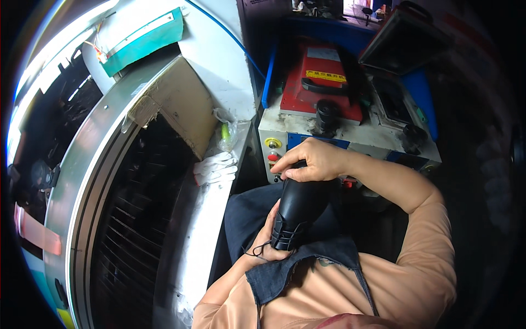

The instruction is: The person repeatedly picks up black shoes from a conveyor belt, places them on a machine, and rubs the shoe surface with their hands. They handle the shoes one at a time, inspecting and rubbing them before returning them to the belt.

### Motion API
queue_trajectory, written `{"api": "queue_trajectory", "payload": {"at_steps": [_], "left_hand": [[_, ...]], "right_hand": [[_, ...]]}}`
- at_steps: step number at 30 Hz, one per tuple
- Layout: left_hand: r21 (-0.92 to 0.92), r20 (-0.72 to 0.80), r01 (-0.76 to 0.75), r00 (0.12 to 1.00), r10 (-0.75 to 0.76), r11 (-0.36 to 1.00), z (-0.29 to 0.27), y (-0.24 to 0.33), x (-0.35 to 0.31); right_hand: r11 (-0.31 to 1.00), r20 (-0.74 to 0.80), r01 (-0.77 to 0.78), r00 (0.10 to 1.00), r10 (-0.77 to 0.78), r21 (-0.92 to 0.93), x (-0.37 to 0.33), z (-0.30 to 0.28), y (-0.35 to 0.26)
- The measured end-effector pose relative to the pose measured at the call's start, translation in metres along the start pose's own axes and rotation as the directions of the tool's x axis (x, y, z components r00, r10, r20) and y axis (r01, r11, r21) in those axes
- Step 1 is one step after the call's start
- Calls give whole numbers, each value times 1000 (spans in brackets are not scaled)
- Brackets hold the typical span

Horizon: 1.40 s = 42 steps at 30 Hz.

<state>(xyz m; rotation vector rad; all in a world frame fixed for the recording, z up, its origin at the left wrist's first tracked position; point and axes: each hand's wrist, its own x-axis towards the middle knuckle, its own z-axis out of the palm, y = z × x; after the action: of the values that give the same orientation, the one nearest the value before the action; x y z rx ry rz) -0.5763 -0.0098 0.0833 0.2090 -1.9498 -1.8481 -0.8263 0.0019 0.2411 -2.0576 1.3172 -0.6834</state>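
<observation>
At far left, a dim workshop [79, 96] in strong side light, behind one long conveyor-like machine [96, 142], green frame bowed by the lens. Above it, one teal panel [145, 46]; lower, one worn tan board [181, 104] across the end of a dark opening [131, 203]. Farther right, one white cabinet wall [219, 66], then one narrow white ledge [198, 236], bearing one clear plastic bag [226, 137] with something green inside and, just in front, white knit gloves [215, 169] heaped together, number impossible to tell.

At centre, over a dark-trousered lap [246, 211], one black lace-up shoe [301, 202], tilted, laced part toward the body. Left hand [267, 241] curled around the laced part; right hand [312, 162] bent over the far end, partly hiding it, fingers half closed, pinching or merely touching impossible to tell.

Beyond, one grimy white machine bench [269, 123]: one red cover [329, 68] with one black handle [324, 88], one red button [273, 157] below one yellow-ringed button [272, 143]. Right forearm [383, 172] in the way of its front panel. Farther right, one raised dark lid [402, 44] above one black pad [392, 98].
</observation>
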Motion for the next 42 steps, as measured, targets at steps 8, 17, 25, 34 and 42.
{"api": "queue_trajectory", "payload": {"at_steps": [8,17,25,34,42], "left_hand": [[17,-326,-27,945,31,999,-20,-1,-8],[-182,-859,9,485,-164,983,-111,-17,-100],[-213,-956,-89,224,-189,973,-160,-12,-185],[-165,-984,54,54,-168,985,-166,-12,-211],[-330,-935,292,32,-354,898,-174,-26,-213]], "right_hand": [[938,-553,271,758,-347,-218,-2,-2,11],[996,-380,-74,924,52,-44,-64,48,102],[970,-328,-242,918,221,-24,-70,100,167],[955,-298,-240,937,182,-171,-62,126,197],[949,-377,-232,916,139,-212,-66,138,208]]}}
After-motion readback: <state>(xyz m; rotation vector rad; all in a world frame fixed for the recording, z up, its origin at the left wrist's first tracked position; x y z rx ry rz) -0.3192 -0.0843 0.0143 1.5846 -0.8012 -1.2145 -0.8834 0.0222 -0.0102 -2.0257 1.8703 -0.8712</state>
